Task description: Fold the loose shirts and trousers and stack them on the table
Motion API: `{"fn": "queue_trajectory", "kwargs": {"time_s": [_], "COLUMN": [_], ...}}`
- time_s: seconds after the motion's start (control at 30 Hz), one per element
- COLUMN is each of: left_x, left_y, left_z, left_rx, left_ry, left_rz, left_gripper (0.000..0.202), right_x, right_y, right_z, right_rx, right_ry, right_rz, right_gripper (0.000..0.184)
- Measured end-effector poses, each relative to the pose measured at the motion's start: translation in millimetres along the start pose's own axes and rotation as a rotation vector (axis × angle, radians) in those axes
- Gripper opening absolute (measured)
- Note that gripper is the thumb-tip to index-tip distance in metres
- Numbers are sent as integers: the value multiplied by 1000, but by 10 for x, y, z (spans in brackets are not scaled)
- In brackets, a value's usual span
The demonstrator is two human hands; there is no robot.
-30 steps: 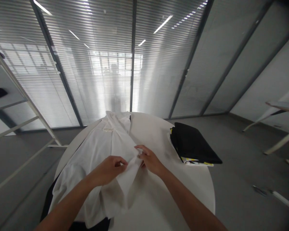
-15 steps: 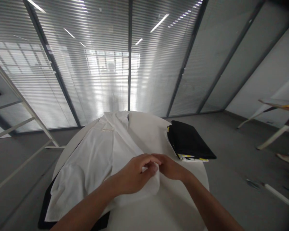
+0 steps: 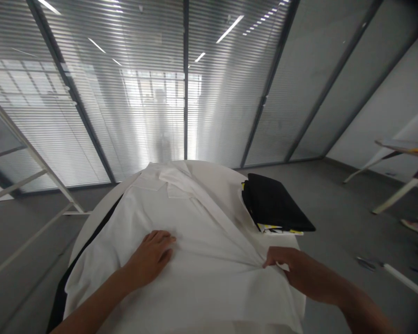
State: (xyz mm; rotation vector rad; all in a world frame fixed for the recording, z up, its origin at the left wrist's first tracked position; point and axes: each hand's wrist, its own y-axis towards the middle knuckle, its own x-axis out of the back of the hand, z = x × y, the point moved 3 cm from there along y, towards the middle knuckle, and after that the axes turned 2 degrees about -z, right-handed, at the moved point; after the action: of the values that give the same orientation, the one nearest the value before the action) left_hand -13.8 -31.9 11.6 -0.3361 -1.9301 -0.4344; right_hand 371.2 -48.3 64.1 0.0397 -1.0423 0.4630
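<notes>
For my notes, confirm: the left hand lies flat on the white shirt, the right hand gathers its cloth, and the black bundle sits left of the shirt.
No: the head view shows the black bundle right of the white shirt. Left hand flat, right hand gathering, as you said.

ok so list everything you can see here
collared shirt: 1, white, spread over the round table
round table: 1, white, under the shirt
folded black item: 1, black, on the table right of the shirt
printed item: 1, yellow and white, under the black item's edge
dark cloth: 1, black, showing beyond the shirt's left edge
shelf frame: 1, white, far left
side table: 1, pale, far right
white rod: 1, white, on the grey floor
glass wall with blinds: 1, grey-white, ahead
left hand: 1, flat on the shirt
right hand: 1, fingers gathering the shirt
</notes>
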Motion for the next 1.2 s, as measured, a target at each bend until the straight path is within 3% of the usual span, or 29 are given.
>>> {"fn": "queue_trajectory", "kwargs": {"time_s": [0.17, 0.3, 0.4, 0.53, 0.67, 0.77, 0.9, 1.03, 1.1, 1.2], "left_x": [81, 129, 170, 263, 325, 244, 58, -31, -29, -20], "left_y": [4, 162, 396, 896, 1321, 1428, 1392, 1379, 1396, 1427], "left_z": [-185, -199, -92, 230, 599, 758, 820, 846, 862, 882], "left_rx": [-40, -42, -27, 125, 409, 525, 519, 471, 473, 494], "left_ry": [9, 48, -6, -27, 157, 245, 331, 351, 347, 348], "left_rz": [103, 178, 217, 163, -5, -117, -269, -286, -294, -301], "left_gripper": [34, 29, 30, 30, 32, 34, 32, 29, 29, 29], "right_x": [43, 119, 104, -126, -385, -524, -686, -769, -708, -428], "right_y": [16, 262, 690, 1471, 2184, 2541, 2790, 2945, 3034, 3145], "right_z": [-27, 195, 462, 829, 1176, 1346, 1374, 1274, 1197, 1004], "right_rx": [-35, 45, 162, 309, 351, 310, 256, 270, 259, 170], "right_ry": [-49, -110, -116, -146, -277, -344, -380, -396, -358, -143], "right_rz": [144, 217, 115, -9, -143, -234, -342, -363, -344, -357], "right_gripper": [27, 37, 38, 33, 29, 33, 36, 32, 32, 29]}}
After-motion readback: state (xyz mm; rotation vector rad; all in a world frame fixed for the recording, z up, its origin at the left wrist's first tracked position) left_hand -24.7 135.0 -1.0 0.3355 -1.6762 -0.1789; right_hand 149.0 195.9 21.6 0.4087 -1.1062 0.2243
